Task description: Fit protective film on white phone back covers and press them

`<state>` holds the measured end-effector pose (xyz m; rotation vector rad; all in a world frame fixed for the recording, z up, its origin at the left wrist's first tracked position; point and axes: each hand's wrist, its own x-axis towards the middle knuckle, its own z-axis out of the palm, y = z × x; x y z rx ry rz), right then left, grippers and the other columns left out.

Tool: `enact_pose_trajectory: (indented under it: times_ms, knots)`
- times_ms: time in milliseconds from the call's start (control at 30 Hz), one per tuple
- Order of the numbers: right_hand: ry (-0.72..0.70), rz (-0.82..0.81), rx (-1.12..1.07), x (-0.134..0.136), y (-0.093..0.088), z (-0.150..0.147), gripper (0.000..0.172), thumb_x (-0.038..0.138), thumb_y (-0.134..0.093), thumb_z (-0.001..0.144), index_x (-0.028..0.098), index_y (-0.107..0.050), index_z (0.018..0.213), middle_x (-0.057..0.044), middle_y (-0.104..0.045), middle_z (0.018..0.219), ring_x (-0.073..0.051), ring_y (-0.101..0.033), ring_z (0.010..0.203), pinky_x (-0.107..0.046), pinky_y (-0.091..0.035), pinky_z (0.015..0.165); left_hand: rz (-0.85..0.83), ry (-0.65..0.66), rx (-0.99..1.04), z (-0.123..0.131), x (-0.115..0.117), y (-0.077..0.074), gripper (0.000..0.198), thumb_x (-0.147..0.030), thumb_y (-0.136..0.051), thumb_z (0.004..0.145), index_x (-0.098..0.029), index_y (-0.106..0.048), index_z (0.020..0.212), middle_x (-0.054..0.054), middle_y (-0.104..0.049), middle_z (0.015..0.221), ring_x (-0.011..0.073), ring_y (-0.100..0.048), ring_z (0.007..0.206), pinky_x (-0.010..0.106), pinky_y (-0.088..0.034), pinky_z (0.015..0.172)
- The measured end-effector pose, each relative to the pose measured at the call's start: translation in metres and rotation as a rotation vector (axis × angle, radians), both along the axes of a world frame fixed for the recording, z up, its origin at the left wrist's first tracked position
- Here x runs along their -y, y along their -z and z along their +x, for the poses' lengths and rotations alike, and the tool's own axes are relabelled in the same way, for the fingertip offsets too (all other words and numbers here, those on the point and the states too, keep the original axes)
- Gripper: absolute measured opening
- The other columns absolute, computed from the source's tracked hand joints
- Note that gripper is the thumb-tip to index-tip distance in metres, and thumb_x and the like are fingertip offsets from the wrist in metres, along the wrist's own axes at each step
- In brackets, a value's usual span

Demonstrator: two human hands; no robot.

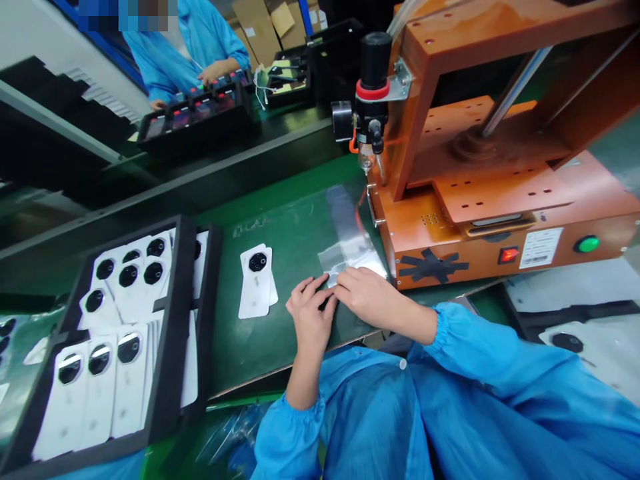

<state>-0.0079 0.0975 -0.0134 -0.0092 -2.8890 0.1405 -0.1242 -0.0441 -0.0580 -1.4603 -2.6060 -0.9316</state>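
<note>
My left hand and my right hand meet over the green mat, fingertips almost touching. Under the fingers of my right hand lies the near edge of some clear plastic film, which is shiny and spread flat toward the orange machine. My right fingers are closed together at that edge. The thumb and forefinger of my left hand are bent toward the same spot; what they pinch, if anything, is too small to tell. Left of my hands, two white phone back covers with black round camera areas lie overlapped on the mat.
An orange press machine with a lit red switch and a green button stands at the right. At the left, a black foam tray holds several white covers. Across the bench a co-worker's hand is over a black tray.
</note>
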Motion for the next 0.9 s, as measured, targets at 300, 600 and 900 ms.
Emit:
enact_pose_trajectory:
  times_ms: [300, 600, 900]
  knots:
    - [0.126, -0.069, -0.327, 0.008, -0.045, 0.063, 0.012, 0.018, -0.056, 0.095, 0.02, -0.066, 0.099, -0.01, -0.067, 0.101, -0.023, -0.057, 0.084, -0.04, -0.049, 0.074, -0.291, 0.261, -0.043, 0.0, -0.014, -0.033, 0.078, -0.062, -0.064, 0.087, -0.022, -0.045, 0.151, 0.015, -0.028, 0.167, 0.0381, -0.024, 0.153, 0.062, -0.023, 0.119]
    - [0.183, -0.638, -0.475, 0.024, -0.032, 0.068, 0.015, 0.01, -0.063, 0.089, 0.022, -0.065, 0.098, -0.006, -0.063, 0.097, -0.019, -0.063, 0.089, -0.035, -0.055, 0.077, -0.488, -0.524, 0.077, -0.095, 0.023, -0.064, 0.067, -0.065, -0.059, 0.086, -0.021, -0.055, 0.136, 0.024, -0.056, 0.139, 0.0437, -0.052, 0.131, 0.064, -0.039, 0.103]
    - [0.215, -1.12, -0.249, 0.032, -0.01, 0.045, 0.011, 0.018, -0.059, 0.09, 0.02, -0.064, 0.081, -0.003, -0.061, 0.09, -0.012, -0.054, 0.07, -0.026, -0.045, 0.062, -0.553, -0.655, 0.078, -0.113, 0.038, -0.067, 0.06, -0.057, -0.063, 0.085, -0.016, -0.057, 0.129, 0.02, -0.07, 0.114, 0.0408, -0.066, 0.108, 0.057, -0.046, 0.094]
